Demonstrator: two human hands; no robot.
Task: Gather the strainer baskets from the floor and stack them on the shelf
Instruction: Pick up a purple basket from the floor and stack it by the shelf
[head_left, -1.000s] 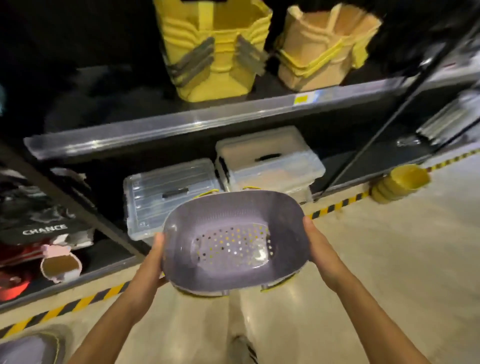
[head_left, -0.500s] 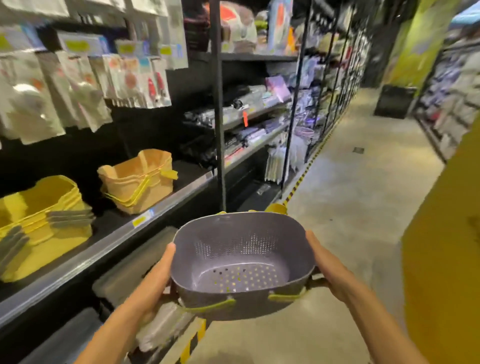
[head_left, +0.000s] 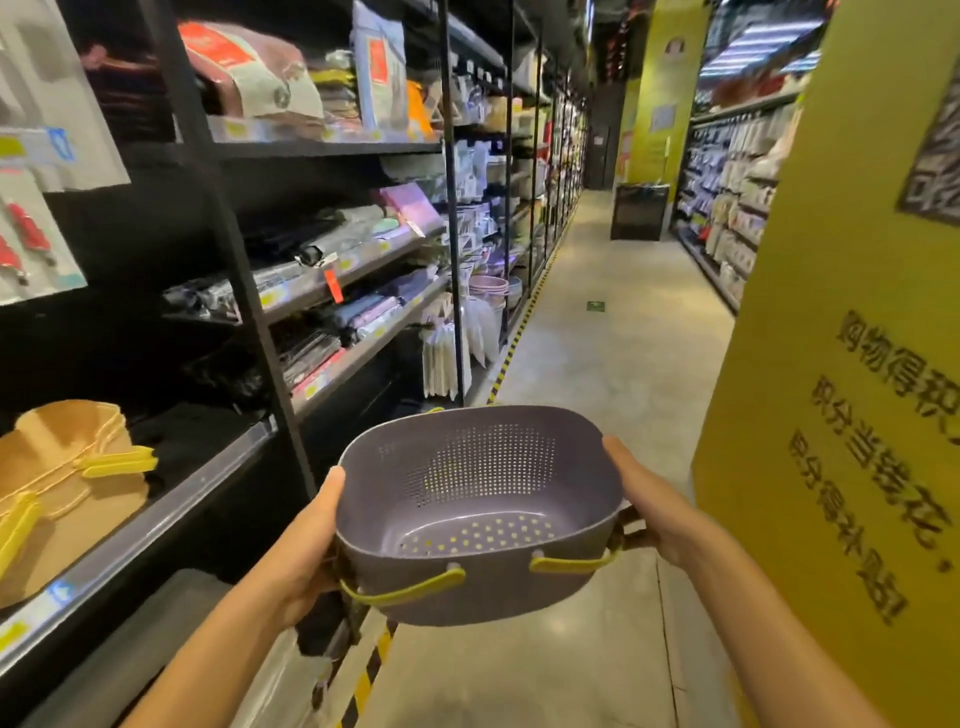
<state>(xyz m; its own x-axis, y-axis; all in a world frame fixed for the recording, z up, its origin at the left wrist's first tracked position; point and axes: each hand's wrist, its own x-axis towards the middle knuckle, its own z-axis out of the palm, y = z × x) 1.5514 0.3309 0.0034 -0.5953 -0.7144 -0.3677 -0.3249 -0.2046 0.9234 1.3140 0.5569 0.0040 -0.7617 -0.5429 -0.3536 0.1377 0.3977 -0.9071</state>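
Both hands, left (head_left: 306, 545) and right (head_left: 657, 506), gripped a rounded-rectangle purple plastic strainer basket (head_left: 478, 514) by its sides; it had a perforated bottom and yellow-green handles (head_left: 410, 590).

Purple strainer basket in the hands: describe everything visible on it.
The strainer basket is grey-purple, rounded-rectangular, apparently plastic, with small holes across its floor and far wall; yellow shows through the floor holes. Two yellow-green handles curve along its near side. It's empty, upright, held above the aisle floor. The left hand grips its left rim, the right hand its right.
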